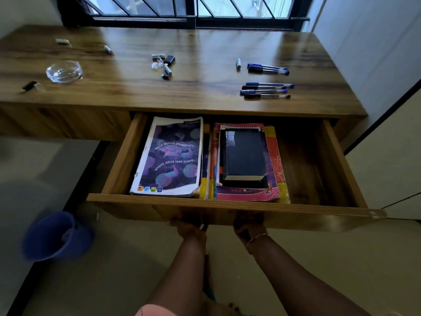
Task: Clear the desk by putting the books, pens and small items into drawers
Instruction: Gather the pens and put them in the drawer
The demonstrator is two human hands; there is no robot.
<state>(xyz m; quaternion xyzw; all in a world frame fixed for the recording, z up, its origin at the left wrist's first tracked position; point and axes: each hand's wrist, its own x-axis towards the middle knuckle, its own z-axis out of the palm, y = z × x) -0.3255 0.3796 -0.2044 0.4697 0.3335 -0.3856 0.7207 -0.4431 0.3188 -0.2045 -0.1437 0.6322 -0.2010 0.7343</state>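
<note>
We stand at a wooden desk (205, 92) under a barred window (193, 8).

Daylight from the far window glosses the desk top, and its dark frame carries slanted bars. We see pale walls (364, 42) left and right, a light floor (114, 270) near us, and a blue bucket (57, 236), blurred, low on the left.

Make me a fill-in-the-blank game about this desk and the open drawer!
1. The thick black book lies inside the open wooden ____.
2. The clear glass bowl sits on the wooden desk, far ____ of the blue pens.
3. The left hand and right hand grip the drawer's ____ edge.

Missing words: drawer; left; front
</note>
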